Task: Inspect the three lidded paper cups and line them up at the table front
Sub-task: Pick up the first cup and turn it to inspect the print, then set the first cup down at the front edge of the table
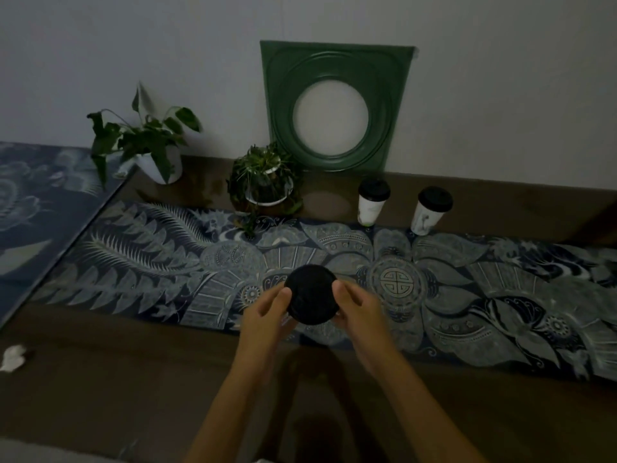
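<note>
Both my hands hold one paper cup (311,294) over the middle of the patterned runner; I look down on its black lid, and the cup's body is hidden below it. My left hand (267,315) grips its left side and my right hand (359,309) its right side. Two more white paper cups with black lids stand upright at the back right, one (372,202) to the left and the other (430,210) to its right, apart from each other and far beyond my hands.
A blue-and-white patterned runner (467,279) crosses the dark wooden table (133,379). Two potted plants (150,142) (265,178) and a green square frame (335,108) stand along the back wall. A crumpled white tissue (13,357) lies at the left front.
</note>
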`<state>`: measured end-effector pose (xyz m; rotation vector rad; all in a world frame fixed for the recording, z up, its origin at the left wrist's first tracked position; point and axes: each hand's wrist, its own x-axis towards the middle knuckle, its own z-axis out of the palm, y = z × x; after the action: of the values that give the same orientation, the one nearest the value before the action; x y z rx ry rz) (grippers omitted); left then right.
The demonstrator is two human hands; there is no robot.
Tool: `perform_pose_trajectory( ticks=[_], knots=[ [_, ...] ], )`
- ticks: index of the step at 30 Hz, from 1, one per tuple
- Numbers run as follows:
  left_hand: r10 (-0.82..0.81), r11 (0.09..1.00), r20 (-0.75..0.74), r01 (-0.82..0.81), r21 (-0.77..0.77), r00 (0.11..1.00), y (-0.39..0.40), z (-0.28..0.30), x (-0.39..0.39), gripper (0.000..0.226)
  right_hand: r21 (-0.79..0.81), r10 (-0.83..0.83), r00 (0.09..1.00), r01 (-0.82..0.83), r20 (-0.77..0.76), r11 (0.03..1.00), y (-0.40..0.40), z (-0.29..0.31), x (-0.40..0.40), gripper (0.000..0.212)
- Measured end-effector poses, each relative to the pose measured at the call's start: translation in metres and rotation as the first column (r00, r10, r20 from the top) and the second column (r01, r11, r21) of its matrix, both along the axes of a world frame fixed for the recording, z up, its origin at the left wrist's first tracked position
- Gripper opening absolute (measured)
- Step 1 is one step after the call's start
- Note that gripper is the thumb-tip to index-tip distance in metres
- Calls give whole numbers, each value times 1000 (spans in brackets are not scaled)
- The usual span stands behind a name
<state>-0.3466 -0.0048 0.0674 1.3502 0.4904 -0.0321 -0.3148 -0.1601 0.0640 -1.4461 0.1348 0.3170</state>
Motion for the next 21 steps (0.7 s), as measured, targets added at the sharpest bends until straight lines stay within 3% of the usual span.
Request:
perform_pose_trajectory(
  ticks=[4, 12, 21],
  knots=[
    [-2, 998, -110, 9, 59, 994, 5, -25, -10, 18, 17, -1, 990, 3, -141, 1000, 3, -35, -11, 30],
    [12, 999, -314, -25, -35, 949, 9, -71, -23, 21, 22, 12, 953, -6, -303, 1000, 5, -76, -28, 24],
    [-34, 998, -331, 17, -53, 943, 5, -89, -34, 21, 19, 1, 929, 7, -370, 1000, 4, -90, -38, 22]
  ],
)
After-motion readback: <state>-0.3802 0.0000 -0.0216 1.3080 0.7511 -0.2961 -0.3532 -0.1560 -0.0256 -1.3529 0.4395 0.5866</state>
